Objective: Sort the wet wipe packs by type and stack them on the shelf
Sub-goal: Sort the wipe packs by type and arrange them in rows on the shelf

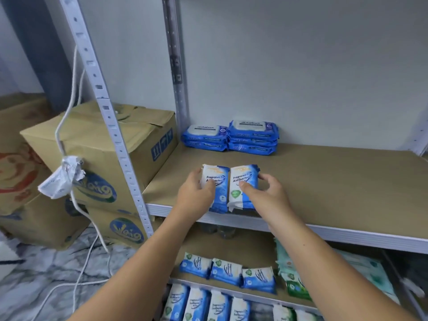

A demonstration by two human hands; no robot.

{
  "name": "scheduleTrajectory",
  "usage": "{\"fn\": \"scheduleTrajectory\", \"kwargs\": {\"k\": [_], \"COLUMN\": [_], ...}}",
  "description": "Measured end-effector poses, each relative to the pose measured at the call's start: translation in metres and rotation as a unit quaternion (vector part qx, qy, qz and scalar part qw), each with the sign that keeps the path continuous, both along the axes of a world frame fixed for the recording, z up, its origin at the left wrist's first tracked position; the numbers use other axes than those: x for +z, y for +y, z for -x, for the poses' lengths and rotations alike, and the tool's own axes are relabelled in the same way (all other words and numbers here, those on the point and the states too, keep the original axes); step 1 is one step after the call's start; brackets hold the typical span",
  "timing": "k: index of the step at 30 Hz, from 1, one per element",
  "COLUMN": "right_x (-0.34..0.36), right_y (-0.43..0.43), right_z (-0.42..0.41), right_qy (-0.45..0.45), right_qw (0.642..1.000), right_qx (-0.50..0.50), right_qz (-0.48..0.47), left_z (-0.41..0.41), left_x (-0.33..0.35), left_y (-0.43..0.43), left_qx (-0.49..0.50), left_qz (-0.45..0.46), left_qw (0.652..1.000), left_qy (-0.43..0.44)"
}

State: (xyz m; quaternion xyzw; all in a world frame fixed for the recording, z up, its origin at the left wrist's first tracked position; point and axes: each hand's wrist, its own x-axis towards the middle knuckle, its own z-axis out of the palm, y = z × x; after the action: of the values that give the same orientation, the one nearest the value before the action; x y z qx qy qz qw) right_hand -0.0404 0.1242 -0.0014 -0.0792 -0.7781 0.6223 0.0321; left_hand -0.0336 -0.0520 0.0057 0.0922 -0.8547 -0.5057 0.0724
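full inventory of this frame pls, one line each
Antabax packs: two stacks, dark blue, upper shelf back.
Left antibacterial pack: 1, blue-white, upper shelf front.
Right antibacterial pack: 1, blue-white, beside it.
Small blue-white packs: 3, lower shelf row.
Green packs: several, lower shelf right.
Upright blue-white packs: row, frame bottom.
Cardboard boxes: several, brown, left of rack.
White cord: 1, hanging left.
Left hand: grips left antibacterial pack.
Right hand: grips right antibacterial pack.

Pale grey wall [301,66]; marbled floor [34,274]; stacked cardboard boxes [92,140] at left; white cord [74,61] hanging.
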Motion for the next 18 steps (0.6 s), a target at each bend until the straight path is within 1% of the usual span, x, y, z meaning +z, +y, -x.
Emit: {"fn": "scheduleTrajectory", "kwargs": {"k": [5,7,9,12,15,18], "right_x": [-0.013,-0.012,-0.012,-0.014,-0.019,-0.030], "right_y": [-0.009,-0.010,-0.007,0.000,0.000,-0.006], "right_z": [0.024,0.029,0.032,0.036,0.038,0.040], "right_qy": [-0.010,-0.001,0.011,0.033,0.092,0.166], "right_qw": [0.996,0.990,0.981,0.967,0.966,0.953], "right_qx": [0.047,0.053,0.044,0.025,0.027,0.027], "right_qz": [-0.075,-0.132,-0.187,-0.250,-0.240,-0.250], "left_z": [0.027,0.034,0.038,0.044,0.049,0.049], "left_x": [-0.018,-0.023,-0.026,-0.029,-0.032,-0.031], "left_y": [0.000,0.000,0.001,-0.001,-0.009,-0.016], "left_qx": [0.003,0.011,0.014,0.019,0.004,0.002], "left_qz": [0.053,0.117,0.180,0.214,0.206,0.168], "left_qw": [0.998,0.993,0.983,0.977,0.978,0.984], "left_qy": [0.018,0.029,0.018,0.004,0.012,0.058]}}
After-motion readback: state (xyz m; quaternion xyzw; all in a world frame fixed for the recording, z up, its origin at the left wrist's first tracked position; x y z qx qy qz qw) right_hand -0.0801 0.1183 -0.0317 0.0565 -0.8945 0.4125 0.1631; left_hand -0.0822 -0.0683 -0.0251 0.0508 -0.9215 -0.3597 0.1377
